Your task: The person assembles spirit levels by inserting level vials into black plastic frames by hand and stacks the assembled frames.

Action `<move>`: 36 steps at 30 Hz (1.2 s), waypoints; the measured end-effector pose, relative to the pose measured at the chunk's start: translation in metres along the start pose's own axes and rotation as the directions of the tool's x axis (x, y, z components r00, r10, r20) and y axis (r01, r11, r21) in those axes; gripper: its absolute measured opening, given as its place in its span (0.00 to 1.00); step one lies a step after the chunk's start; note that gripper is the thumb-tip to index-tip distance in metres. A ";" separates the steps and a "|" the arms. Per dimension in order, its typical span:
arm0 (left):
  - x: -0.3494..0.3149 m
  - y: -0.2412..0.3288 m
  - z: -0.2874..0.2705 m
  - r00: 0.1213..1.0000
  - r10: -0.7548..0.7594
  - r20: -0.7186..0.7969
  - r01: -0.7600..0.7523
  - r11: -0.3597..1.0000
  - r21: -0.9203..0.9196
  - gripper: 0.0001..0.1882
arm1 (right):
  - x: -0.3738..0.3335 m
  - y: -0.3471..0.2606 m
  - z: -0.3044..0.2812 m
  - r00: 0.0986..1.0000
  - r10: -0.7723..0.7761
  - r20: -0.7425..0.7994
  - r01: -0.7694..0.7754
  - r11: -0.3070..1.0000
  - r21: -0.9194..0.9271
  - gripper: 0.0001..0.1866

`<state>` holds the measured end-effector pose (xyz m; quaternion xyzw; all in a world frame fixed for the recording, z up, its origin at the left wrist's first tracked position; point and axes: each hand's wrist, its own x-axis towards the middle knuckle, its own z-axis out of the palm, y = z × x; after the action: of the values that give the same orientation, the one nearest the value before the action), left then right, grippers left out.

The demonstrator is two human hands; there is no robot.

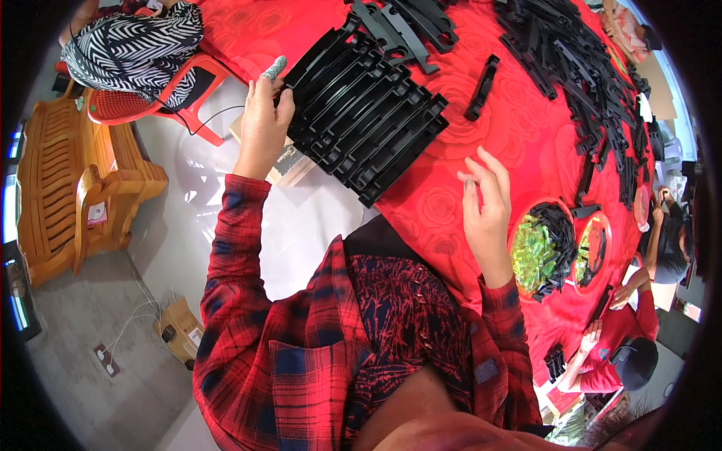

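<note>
A row of long black plastic strips (365,113) lies side by side at the near edge of the red-covered table, some reaching past the edge. At the row's left end is my left hand (263,124), thumb and fingers closed against the strips; a grey-green cover sits on one fingertip. My right hand (489,207) is raised to the right of the row, fingers apart and holding nothing. Between the row and the far pile, a single black strip (482,88) lies alone on the red tablecloth (444,169).
Larger black parts (395,30) lie beyond the row, and a long heap of them (579,83) runs down the table's right. Two round containers hold yellow-green and black pieces (538,255). Co-workers sit at the right. A red chair (120,107) and wooden bench (56,180) stand left.
</note>
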<state>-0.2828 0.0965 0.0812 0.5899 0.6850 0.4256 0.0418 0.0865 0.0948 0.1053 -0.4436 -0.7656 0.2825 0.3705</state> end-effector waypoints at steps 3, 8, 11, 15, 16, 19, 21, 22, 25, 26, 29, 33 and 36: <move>0.004 0.012 0.004 0.999 0.022 0.035 -0.023 0.998 0.055 0.20 | -0.005 0.005 -0.002 0.999 0.036 -0.018 -0.036 0.999 -0.004 0.15; 0.003 0.005 0.006 0.996 0.086 0.032 -0.087 0.996 0.013 0.19 | -0.011 0.011 -0.003 0.998 0.057 -0.027 -0.056 0.998 0.012 0.14; 0.001 -0.001 0.008 0.996 0.042 0.082 -0.038 0.998 -0.041 0.19 | -0.016 0.014 -0.003 0.995 0.082 -0.055 -0.080 0.996 0.028 0.13; 0.000 -0.006 0.006 0.995 0.046 0.088 -0.038 0.995 -0.093 0.17 | -0.021 0.022 0.004 0.989 0.124 -0.077 -0.119 0.990 0.075 0.14; -0.001 -0.008 -0.001 0.996 0.030 0.085 -0.022 0.995 -0.093 0.17 | -0.021 0.021 0.005 0.990 0.141 -0.028 -0.136 0.982 0.129 0.15; -0.002 -0.015 0.004 0.997 0.029 0.068 -0.025 0.998 -0.059 0.14 | -0.028 0.033 0.004 0.995 0.090 -0.031 -0.091 0.995 -0.029 0.15; 0.002 -0.005 0.004 0.992 -0.009 0.125 0.018 0.997 -0.071 0.18 | -0.035 0.039 0.003 0.992 0.119 -0.046 -0.120 0.992 -0.031 0.15; 0.002 -0.001 0.001 0.984 -0.072 0.165 0.083 0.995 -0.062 0.23 | -0.038 0.040 0.003 0.991 0.132 -0.034 -0.133 0.991 -0.024 0.14; 0.002 0.008 -0.003 0.983 -0.061 0.173 0.078 0.993 -0.092 0.26 | -0.042 0.036 -0.002 0.991 0.136 0.013 -0.135 0.988 -0.069 0.12; 0.002 0.012 -0.004 0.984 -0.068 0.166 0.092 0.985 -0.145 0.26 | -0.043 0.038 -0.002 0.990 0.142 -0.003 -0.142 0.987 -0.071 0.12; 0.001 0.011 -0.013 0.980 -0.075 0.185 0.126 0.950 -0.284 0.27 | -0.048 0.047 0.003 0.992 0.125 -0.002 -0.125 0.989 -0.083 0.12; -0.002 -0.003 -0.022 0.980 -0.086 0.177 0.127 0.964 -0.233 0.24 | -0.054 0.058 0.012 0.995 0.095 0.021 -0.093 0.994 -0.065 0.13; -0.003 0.009 -0.028 0.990 -0.032 0.135 0.049 0.990 -0.131 0.25 | -0.060 0.063 0.014 0.996 0.084 0.033 -0.081 0.994 -0.075 0.13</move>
<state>-0.2903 0.0785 0.1034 0.5986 0.6624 0.4296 0.1353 0.1245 0.0687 0.0302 -0.4831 -0.7631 0.2771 0.3281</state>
